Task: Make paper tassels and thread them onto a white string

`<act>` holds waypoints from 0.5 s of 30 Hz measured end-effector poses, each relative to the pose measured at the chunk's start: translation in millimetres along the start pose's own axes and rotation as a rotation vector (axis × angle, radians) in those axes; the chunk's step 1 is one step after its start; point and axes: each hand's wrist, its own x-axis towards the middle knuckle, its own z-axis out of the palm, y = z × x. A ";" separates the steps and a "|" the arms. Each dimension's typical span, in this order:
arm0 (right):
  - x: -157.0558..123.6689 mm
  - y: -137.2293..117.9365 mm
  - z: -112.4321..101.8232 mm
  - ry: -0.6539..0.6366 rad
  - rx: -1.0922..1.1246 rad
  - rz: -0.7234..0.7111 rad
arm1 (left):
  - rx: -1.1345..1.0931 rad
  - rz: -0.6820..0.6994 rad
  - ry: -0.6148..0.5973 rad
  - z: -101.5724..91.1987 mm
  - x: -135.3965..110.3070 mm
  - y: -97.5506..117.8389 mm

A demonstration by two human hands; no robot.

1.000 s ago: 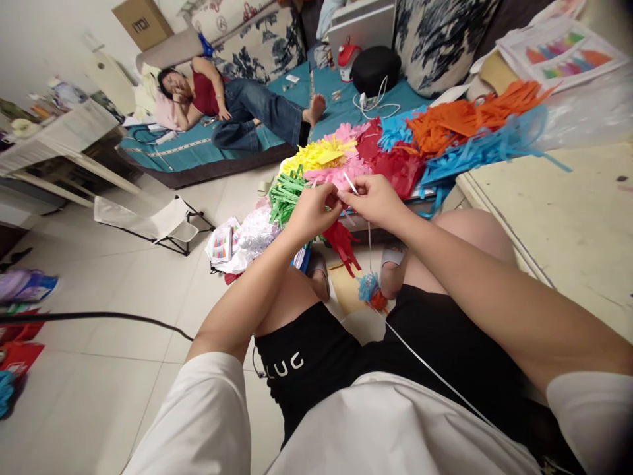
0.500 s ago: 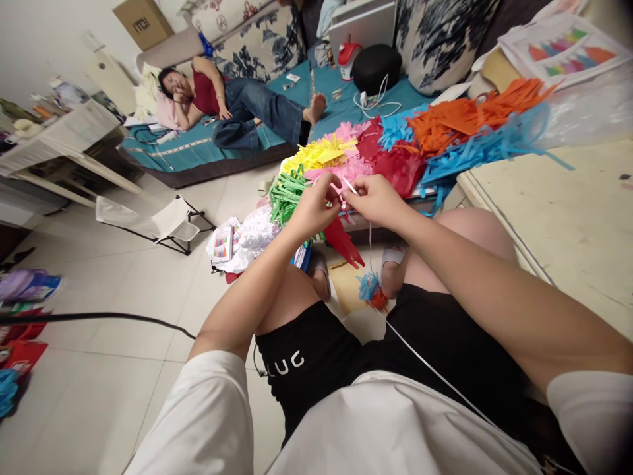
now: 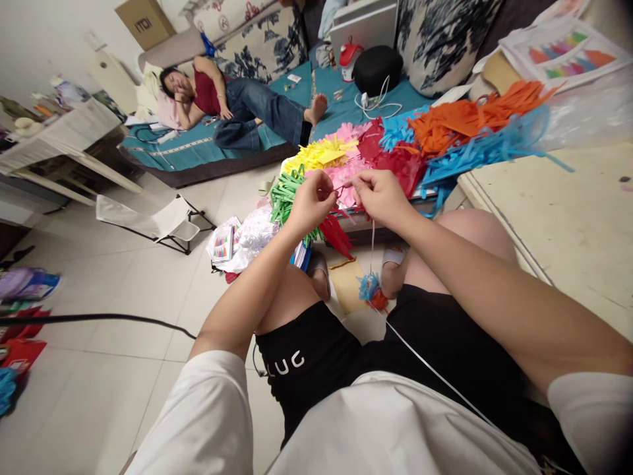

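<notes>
My left hand (image 3: 315,202) is closed, its thumb and fingers pinched at a red paper tassel (image 3: 338,236) whose fringe hangs below. Just to its right, my right hand (image 3: 380,196) is pinched too, fingertips nearly meeting the left's at a thin red twist of the tassel. From under my right hand a white string (image 3: 372,245) drops to blue and orange tassels (image 3: 372,290) near my feet. My fingers hide the exact grip. Behind my hands lie green fringe (image 3: 287,198), yellow fringe (image 3: 316,155) and pink fringe (image 3: 341,173).
Orange fringe (image 3: 475,115) and blue fringe (image 3: 484,157) lie right, beside a cream tabletop (image 3: 558,204). A person (image 3: 212,92) lies on the teal sofa (image 3: 185,148). A folding stool (image 3: 163,221) and clear plastic packaging (image 3: 254,234) are left. Cardboard (image 3: 346,287) lies between my feet.
The white string end at my right fingertips no longer shows; a thin red piece now spans between my fingertips. The red tassel has shifted slightly left and up.
</notes>
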 end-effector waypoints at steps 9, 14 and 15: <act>-1.9 12.4 12.1 -0.254 0.216 0.116 | 0.065 0.060 -0.021 -2.1 -5.4 6.6; -0.6 13.8 8.8 -0.269 0.112 0.122 | 0.097 0.106 -0.037 -2.2 -10.3 19.6; 0.0 12.5 6.3 -0.282 0.094 0.118 | 0.097 0.115 -0.032 -2.3 -10.8 21.5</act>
